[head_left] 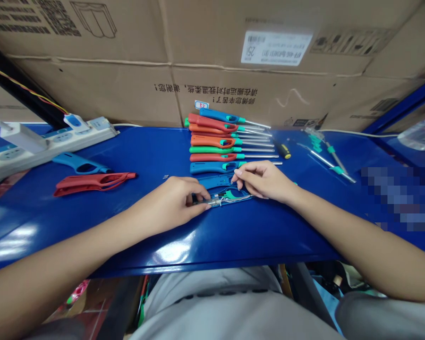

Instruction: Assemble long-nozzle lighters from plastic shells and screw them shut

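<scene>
A gas lighter with its blue casing opened lies in front of me, its inner parts showing. Thumb and fingers of my left hand [182, 198] close on the clear fuel tank [212, 202] at the near half's left end. A green trigger [231, 194] and thin wires sit to the right of it. The other blue casing half [214, 181] lies just behind. My right hand [267, 182] hovers over the right end, thumb and forefinger pinched together; what is between them is too small to make out. Assembled lighters [212, 141] in several colours lie in a row beyond.
Blue and red casing halves, such as the red casing [95, 183], lie at left near a power strip [62, 137]. Small screws [165, 177] lie beside my left hand. A screwdriver [285, 150] and loose metal tubes [326, 160] are at right. A cardboard box [212, 61] stands behind.
</scene>
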Demonstrator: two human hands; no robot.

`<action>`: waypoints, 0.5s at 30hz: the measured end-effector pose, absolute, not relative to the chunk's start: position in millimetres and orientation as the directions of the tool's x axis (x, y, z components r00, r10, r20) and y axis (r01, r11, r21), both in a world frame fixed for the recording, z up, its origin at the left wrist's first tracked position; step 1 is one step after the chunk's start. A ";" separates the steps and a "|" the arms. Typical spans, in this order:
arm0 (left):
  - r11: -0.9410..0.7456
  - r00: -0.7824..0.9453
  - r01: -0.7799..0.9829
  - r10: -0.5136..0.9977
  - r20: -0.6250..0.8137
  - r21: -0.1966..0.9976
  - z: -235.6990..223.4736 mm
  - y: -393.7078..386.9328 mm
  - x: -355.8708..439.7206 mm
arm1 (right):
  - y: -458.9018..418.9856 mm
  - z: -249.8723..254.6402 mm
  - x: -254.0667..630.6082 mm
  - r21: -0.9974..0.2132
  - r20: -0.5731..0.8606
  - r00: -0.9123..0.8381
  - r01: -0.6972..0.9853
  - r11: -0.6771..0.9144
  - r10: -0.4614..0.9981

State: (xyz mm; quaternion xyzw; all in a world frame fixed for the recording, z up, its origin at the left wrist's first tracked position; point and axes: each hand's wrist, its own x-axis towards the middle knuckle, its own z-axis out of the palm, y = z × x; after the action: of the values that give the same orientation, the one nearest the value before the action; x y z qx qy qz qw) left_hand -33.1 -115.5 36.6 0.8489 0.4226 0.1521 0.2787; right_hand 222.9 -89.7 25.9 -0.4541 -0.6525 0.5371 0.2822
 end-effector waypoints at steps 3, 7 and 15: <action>-0.483 0.595 0.645 0.803 0.007 0.593 36.1 -115.6 -33.7 | -90.9 27.5 222.7 -0.952 -0.115 -0.428 0.305 0.024 0.897; -0.465 0.592 0.662 0.806 -0.029 0.587 37.9 -115.2 -33.3 | -89.8 30.3 227.4 -0.927 -0.024 -0.429 0.347 0.140 0.903; -0.430 0.571 0.679 0.819 -0.060 0.595 40.2 -114.2 -31.6 | -87.6 61.3 264.8 -0.606 -0.107 -0.676 0.626 0.492 0.729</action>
State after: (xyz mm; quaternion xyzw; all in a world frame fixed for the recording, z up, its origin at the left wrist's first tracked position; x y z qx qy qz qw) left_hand -31.6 -114.2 40.2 0.8371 0.4473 0.1197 0.2914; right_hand 264.8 -87.6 61.3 -0.3938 -0.8597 0.3148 0.0819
